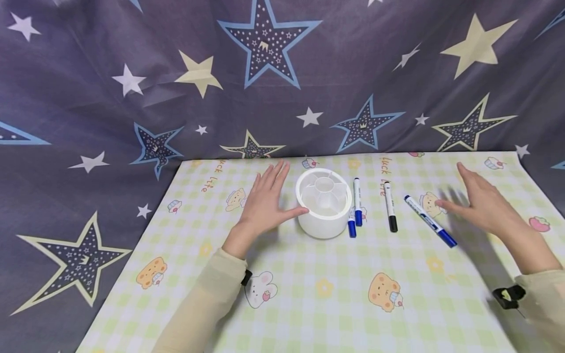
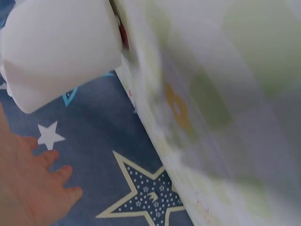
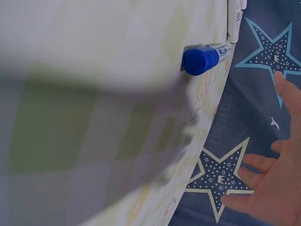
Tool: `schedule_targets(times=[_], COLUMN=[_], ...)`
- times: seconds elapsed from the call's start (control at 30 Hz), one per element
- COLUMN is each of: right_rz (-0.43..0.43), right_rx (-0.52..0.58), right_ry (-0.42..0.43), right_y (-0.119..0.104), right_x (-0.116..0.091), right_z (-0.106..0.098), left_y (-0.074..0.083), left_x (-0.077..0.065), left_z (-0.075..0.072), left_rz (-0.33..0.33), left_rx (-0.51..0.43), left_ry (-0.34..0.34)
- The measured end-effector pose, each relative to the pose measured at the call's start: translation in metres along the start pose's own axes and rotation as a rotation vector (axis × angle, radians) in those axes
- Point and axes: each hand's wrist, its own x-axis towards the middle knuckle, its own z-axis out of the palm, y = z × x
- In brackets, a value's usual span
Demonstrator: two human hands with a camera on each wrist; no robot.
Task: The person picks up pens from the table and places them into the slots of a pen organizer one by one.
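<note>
A round white pen holder (image 1: 323,226) with clear dividers inside stands upright near the middle of the table; its white side (image 2: 61,52) fills the upper left of the left wrist view. My left hand (image 1: 265,203) is spread beside its left side, thumb tip close to the rim; whether it touches, I cannot tell. My right hand (image 1: 487,203) hovers with straight fingers, holding nothing, right of a blue-capped marker (image 1: 430,220) that lies slanted. That marker's blue cap (image 3: 200,61) faces the right wrist camera. Between it and the holder lies a black-capped marker (image 1: 390,207).
Two more blue-capped markers lie against the holder's right side: one longer marker (image 1: 357,202) and one partly hidden marker (image 1: 351,226). A green-and-white checked cloth (image 1: 287,323) with cartoon prints covers the table. Behind hangs a dark star-patterned curtain (image 1: 300,132).
</note>
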Motion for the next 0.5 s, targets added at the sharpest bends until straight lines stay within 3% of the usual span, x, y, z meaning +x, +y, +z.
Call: schedule_targets(times=[0.23,0.5], right_rz=[0.032,0.065], right_rx=[0.042,0.043], right_ry=[-0.041,-0.105], right_y=[-0.003,-0.01], right_x=[0.0,0.0], right_z=[0.004,0.006], left_y=[0.012,0.022], left_x=[0.001,-0.001], left_z=[0.009,0.022], left_rz=[-0.003,-0.078], left_rx=[-0.151,-0.407], left_ry=[0.009,0.013])
